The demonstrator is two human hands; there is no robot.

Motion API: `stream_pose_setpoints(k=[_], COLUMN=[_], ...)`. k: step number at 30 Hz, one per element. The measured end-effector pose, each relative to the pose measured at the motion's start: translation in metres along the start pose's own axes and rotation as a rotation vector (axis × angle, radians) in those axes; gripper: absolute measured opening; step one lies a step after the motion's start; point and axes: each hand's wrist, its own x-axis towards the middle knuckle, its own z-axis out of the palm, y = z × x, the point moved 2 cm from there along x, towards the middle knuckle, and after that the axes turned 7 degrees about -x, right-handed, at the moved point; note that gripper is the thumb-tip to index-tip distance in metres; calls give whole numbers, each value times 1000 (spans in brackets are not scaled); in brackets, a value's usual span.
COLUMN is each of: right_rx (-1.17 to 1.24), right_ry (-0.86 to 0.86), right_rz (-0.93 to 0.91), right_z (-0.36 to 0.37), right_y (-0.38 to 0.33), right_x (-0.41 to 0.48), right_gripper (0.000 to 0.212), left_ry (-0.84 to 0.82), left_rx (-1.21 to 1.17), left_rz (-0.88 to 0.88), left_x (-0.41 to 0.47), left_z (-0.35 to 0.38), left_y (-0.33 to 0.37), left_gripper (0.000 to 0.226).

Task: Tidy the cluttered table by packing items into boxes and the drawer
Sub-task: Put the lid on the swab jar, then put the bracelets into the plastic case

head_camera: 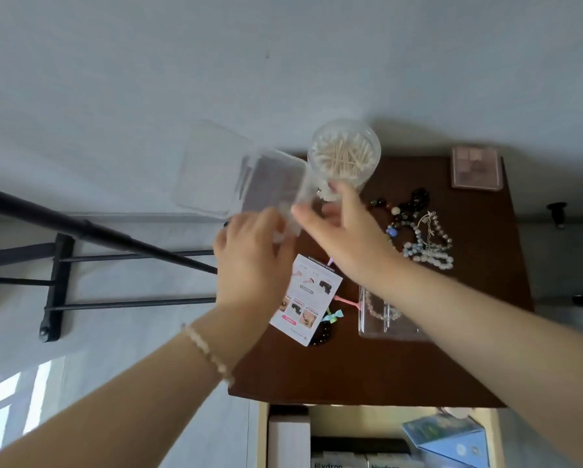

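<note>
My left hand (249,255) grips the near end of a clear plastic box (276,184), held above the table's far left corner with its hinged lid (212,170) swung open to the left. My right hand (337,228) reaches to the box's right side, fingers spread and touching its wall; whether it holds anything is unclear. A round clear tub of cotton swabs (344,153) stands just behind my right hand. Beaded bracelets (418,231) lie in a heap to the right. A printed card (308,295) lies below my hands on the brown table (469,349).
A pink eyeshadow palette (475,167) sits at the far right corner. A clear compartment box (388,315) with beads lies under my right forearm. Small hair ties (330,319) lie beside the card. An open drawer (377,437) with boxes is below the table edge. A black metal rack (57,282) stands left.
</note>
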Motion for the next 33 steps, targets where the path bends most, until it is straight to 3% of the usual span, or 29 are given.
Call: stream_pose_setpoints(k=[2, 4, 6, 9, 11, 13, 15, 16, 19, 21, 23, 26, 30, 33], right_rx=[371, 481, 484, 367, 353, 340, 317, 305, 152, -336, -793, -1090, -1109, -751], right_ry=[-146, -136, -76, -61, -134, -210, -260, -260, -146, -94, -170, -234, -245, -92], right_rz=[201, 334, 446, 531, 487, 431, 384, 367, 294, 148, -9, -123, -97, 4], right_z=[9, 15, 20, 25, 30, 35, 38, 40, 43, 48, 60, 78, 81, 62], right_y=[7, 25, 41, 61, 66, 68, 72, 76, 96, 109, 113, 114, 111, 101], right_x=[-24, -40, -56, -81, -97, -107, -110, -110, -110, -104, -98, -86, -79, -95], right_gripper=[60, 46, 34, 27, 24, 29, 29, 28, 37, 38, 36, 38, 34, 21], left_ry=[-75, -139, -121, 33, 7, -83, -138, -184, -144, -33, 54, 89, 124, 150], left_rx=[76, 91, 56, 23, 1, -236, -503, -578, -675, -711, -715, -714, -750, -742], left_rz=[238, 393, 418, 203, -151, -624, -991, -1074, -1114, -1122, -1121, -1099, -1077, -1068], left_x=[-28, -50, -66, -76, -77, -79, -84, -88, -98, -101, -101, -102, -100, -100], left_z=[-5, -6, -11, -21, -26, -27, -25, -24, -28, -33, -38, -42, -43, -40], left_y=[11, 14, 16, 12, 7, -3, -20, -29, -49, -57, -62, -62, -59, -60], left_gripper=[8, 12, 18, 31, 56, 75, 57, 44, 16, 7, 5, 10, 13, 13])
